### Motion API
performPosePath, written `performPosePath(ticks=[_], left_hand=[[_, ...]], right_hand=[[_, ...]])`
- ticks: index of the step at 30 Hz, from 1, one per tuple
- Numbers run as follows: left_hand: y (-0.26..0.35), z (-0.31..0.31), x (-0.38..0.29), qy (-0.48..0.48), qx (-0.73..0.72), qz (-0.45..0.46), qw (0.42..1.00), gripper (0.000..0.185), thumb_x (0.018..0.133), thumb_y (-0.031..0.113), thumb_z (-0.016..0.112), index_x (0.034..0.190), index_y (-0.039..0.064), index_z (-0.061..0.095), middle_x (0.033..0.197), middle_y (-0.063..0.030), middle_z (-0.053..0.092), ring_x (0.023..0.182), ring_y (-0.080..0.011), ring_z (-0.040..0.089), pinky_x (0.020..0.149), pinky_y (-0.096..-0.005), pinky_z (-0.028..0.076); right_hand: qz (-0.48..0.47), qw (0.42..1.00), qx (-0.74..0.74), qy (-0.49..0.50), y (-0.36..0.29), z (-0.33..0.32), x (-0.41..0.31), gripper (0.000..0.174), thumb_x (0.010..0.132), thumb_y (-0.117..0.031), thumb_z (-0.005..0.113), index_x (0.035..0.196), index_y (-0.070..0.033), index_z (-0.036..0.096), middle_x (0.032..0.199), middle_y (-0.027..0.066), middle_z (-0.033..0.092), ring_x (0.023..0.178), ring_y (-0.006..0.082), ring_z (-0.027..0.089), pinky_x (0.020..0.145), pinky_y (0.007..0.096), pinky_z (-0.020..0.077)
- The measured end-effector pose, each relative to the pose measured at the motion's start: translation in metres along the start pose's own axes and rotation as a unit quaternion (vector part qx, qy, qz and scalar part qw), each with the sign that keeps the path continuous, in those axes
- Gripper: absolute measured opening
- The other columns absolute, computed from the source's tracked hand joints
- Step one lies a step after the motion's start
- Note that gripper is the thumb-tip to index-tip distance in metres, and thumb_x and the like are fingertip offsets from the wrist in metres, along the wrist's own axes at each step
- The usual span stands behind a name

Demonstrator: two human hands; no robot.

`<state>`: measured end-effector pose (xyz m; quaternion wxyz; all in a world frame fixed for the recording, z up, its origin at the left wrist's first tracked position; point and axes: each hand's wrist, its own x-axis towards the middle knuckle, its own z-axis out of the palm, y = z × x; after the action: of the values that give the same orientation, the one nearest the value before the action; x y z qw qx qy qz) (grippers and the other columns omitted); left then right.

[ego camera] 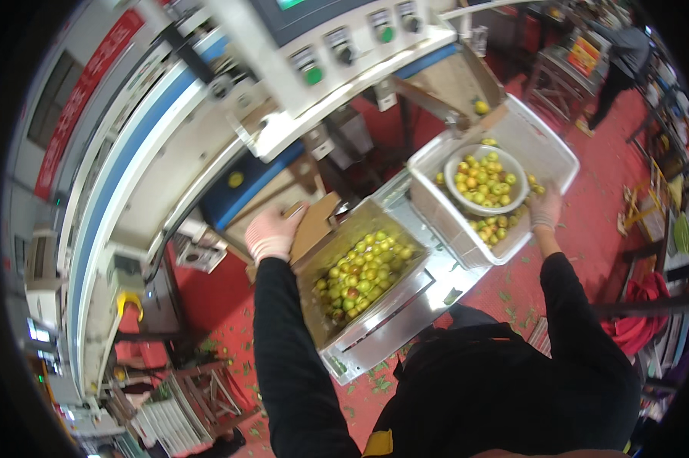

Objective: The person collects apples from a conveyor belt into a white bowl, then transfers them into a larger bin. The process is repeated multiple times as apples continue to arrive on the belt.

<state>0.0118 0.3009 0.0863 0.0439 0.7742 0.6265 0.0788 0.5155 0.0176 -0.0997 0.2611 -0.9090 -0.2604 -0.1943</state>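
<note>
My left hand (274, 232), in a pale striped glove, grips a brown cardboard flap (314, 222) at the end of a chute. Just below it stands a bin (305, 286) with many small yellow-green fruits (364, 275). My right hand (544, 207), also gloved, reaches inside a white plastic crate (556, 150), beside a round white bowl (519, 172) full of the same fruits. Small fruits (533, 182) lie right by its fingers; whether it holds any cannot be told. More fruits (493, 230) lie in the crate under and around the bowl.
A metal stand (444, 283) carries both containers. Above are a machine's control panel (344, 51) with knobs and two cardboard-lined chutes (453, 74), one with a fruit. A person (625, 54) stands at the upper right beside a table. Stacked trays (172, 426) are at lower left; leaves litter the red floor.
</note>
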Motion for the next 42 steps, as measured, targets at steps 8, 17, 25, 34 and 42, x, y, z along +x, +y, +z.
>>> performPosePath(ticks=[8, 17, 25, 34, 42], left_hand=[[-0.015, -0.005, 0.0, -0.016, -0.048, 0.025, 0.998, 0.057, 0.076, 0.065, 0.066, 0.099, 0.014, 0.077, 0.087, -0.016, 0.073, 0.088, -0.0328, 0.07, 0.079, -0.0423, 0.054], [-0.011, 0.002, 0.0, -0.012, -0.065, 0.041, 0.997, 0.055, 0.077, 0.063, 0.067, 0.103, 0.016, 0.076, 0.099, -0.0138, 0.074, 0.097, -0.0319, 0.069, 0.085, -0.0405, 0.053], [-0.013, -0.007, -0.004, -0.043, -0.018, -0.006, 0.999, 0.067, 0.08, 0.074, 0.06, 0.104, 0.014, 0.077, 0.099, -0.0149, 0.074, 0.098, -0.0325, 0.069, 0.086, -0.0421, 0.053], [-0.011, -0.013, -0.007, -0.066, -0.01, -0.024, 0.997, 0.073, 0.08, 0.077, 0.058, 0.109, 0.012, 0.076, 0.103, -0.0171, 0.073, 0.102, -0.033, 0.068, 0.089, -0.0413, 0.053], [-0.002, -0.007, -0.003, -0.034, -0.014, 0.003, 0.999, 0.073, 0.08, 0.079, 0.057, 0.104, 0.013, 0.077, 0.1, -0.0155, 0.074, 0.099, -0.0334, 0.069, 0.086, -0.0412, 0.054]], right_hand=[[0.403, 0.907, 0.053, -0.108, 0.039, 0.051, 0.013, 0.073, 0.083, -0.021, 0.067, 0.146, -0.012, 0.032, 0.128, 0.0246, 0.062, 0.115, 0.041, 0.064, 0.099, 0.05, 0.0484], [0.447, 0.868, 0.139, -0.165, 0.105, 0.087, 0.036, 0.037, 0.087, -0.027, 0.065, 0.11, 0.001, 0.071, 0.107, 0.0178, 0.072, 0.099, 0.0284, 0.071, 0.079, 0.0397, 0.0532], [0.412, 0.877, 0.111, -0.221, 0.097, 0.096, 0.047, 0.033, 0.089, -0.02, 0.061, 0.111, 0.002, 0.071, 0.109, 0.0159, 0.074, 0.096, 0.0261, 0.072, 0.079, 0.0339, 0.0544], [0.442, 0.865, 0.178, -0.157, 0.076, 0.089, 0.039, 0.025, 0.092, -0.019, 0.06, 0.103, 0.0, 0.072, 0.093, 0.0162, 0.073, 0.085, 0.0282, 0.072, 0.072, 0.0384, 0.056], [0.459, 0.867, 0.115, -0.154, 0.081, 0.071, 0.052, 0.027, 0.092, -0.017, 0.059, 0.11, -0.001, 0.071, 0.094, 0.0144, 0.073, 0.084, 0.0264, 0.072, 0.068, 0.0403, 0.0558]])
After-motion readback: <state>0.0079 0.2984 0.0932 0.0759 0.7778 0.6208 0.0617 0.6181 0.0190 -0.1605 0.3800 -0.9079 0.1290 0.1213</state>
